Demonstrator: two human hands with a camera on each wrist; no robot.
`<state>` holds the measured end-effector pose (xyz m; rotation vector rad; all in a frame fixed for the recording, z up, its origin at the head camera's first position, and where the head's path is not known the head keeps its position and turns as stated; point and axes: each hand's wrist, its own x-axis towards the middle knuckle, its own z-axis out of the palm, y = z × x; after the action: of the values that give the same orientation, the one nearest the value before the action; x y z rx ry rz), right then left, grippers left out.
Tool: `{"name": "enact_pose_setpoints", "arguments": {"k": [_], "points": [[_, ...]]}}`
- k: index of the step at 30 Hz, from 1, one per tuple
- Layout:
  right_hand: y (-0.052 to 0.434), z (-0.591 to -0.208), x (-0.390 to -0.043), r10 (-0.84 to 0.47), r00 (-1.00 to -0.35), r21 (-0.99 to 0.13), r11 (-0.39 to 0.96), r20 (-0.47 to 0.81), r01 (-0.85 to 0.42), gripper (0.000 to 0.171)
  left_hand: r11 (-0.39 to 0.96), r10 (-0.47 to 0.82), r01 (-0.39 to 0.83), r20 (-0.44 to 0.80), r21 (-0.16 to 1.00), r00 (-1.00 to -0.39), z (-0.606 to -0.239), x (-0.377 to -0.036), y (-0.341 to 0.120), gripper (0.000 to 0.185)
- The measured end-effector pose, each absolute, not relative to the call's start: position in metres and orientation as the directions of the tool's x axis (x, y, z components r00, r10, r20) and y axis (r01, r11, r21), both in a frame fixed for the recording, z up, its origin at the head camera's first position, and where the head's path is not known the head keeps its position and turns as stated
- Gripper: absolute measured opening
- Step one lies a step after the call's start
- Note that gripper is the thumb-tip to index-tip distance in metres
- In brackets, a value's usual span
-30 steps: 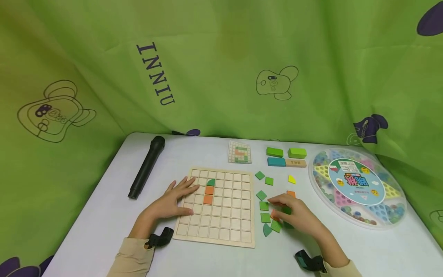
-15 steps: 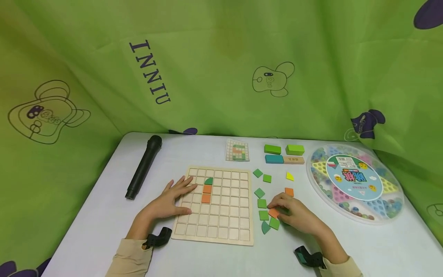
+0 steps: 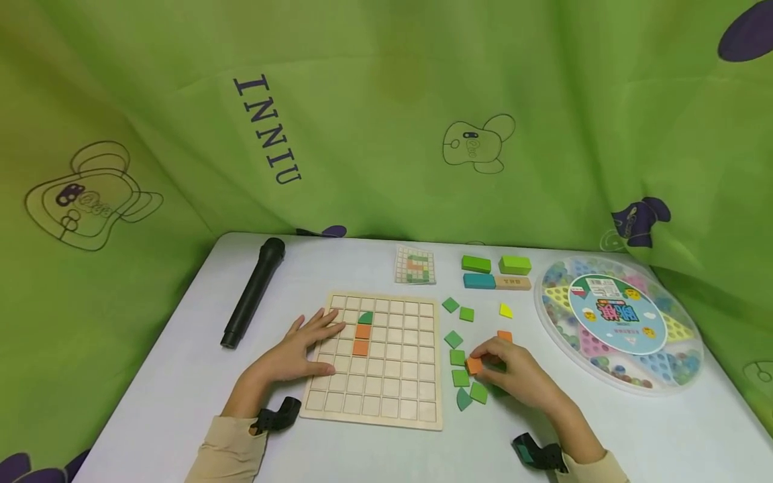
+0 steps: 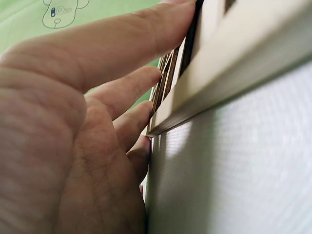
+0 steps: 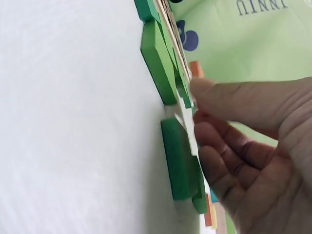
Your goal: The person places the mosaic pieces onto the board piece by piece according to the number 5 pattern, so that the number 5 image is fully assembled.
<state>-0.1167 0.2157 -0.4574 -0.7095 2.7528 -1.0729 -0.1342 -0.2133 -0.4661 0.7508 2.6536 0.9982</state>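
Observation:
A wooden grid board (image 3: 391, 387) lies flat on the table. My left hand (image 3: 296, 352) rests on its left edge with fingers spread, and the left wrist view shows the fingers along the board's rim (image 4: 170, 105). On the grid sit a green quarter-round tile (image 3: 366, 318) and two orange square tiles (image 3: 362, 332) below it. Right of the board, my right hand (image 3: 516, 369) pinches an orange square tile (image 3: 474, 365) between thumb and fingers; its edge (image 5: 196, 68) shows past the thumb in the right wrist view. Green square tiles (image 3: 460, 378) lie beside that hand.
A pattern card (image 3: 415, 265) lies behind the board. Green blocks (image 3: 514, 265), a blue block (image 3: 479, 281) and a wooden block (image 3: 512, 283) stand at the back. A round marble game box (image 3: 619, 322) occupies the right, a black microphone (image 3: 253, 293) the left. A yellow tile (image 3: 506, 310) lies nearby.
My right hand has picked the orange tile out from among the green ones and tilted it up, shifting slightly. The left hand stays on the board. The head view sways a little.

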Motion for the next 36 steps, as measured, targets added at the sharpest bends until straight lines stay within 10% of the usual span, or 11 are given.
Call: {"name": "enact_pose_setpoints", "arguments": {"k": [8, 36], "points": [[0.185, -0.447, -0.118, -0.46, -0.869, -0.698, 0.563, 0.179, -0.442, 0.025, 0.644, 0.523, 0.381, -0.018, 0.663, -0.852, -0.465, -0.134, -0.213, 0.08], [0.053, -0.444, -0.159, -0.623, -0.781, -0.659, 0.602, -0.035, -0.45, 0.021, 0.64, 0.528, 0.405, 0.008, 0.653, -0.849, -0.466, -0.133, -0.213, 0.079]]}}
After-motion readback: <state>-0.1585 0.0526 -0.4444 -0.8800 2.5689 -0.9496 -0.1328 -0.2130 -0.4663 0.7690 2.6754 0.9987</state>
